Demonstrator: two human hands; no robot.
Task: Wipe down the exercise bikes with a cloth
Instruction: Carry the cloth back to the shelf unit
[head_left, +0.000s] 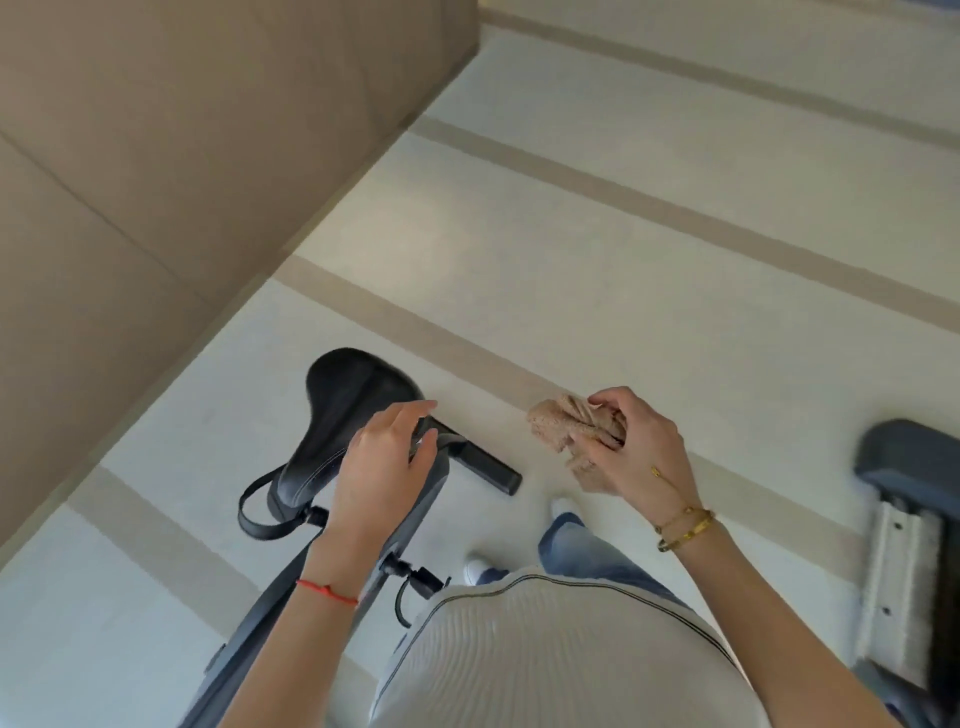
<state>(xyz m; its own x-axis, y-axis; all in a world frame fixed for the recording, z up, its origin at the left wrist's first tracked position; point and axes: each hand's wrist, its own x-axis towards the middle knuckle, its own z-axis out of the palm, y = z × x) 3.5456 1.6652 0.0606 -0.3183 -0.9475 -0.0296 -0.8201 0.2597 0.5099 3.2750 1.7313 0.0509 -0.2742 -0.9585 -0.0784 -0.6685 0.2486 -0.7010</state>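
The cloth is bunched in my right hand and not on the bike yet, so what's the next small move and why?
Probably bring the right hand leftward and down so the cloth lands on the black saddle. The cloth hangs over bare floor, apart from the bike, while the left hand rests at the saddle's narrow end, seemingly steadying it.

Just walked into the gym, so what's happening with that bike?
A person stands over a grey exercise bike. Their left hand rests on the bike beside its black padded saddle. Their right hand holds a crumpled beige cloth off the bike, so no wiping is happening right now.
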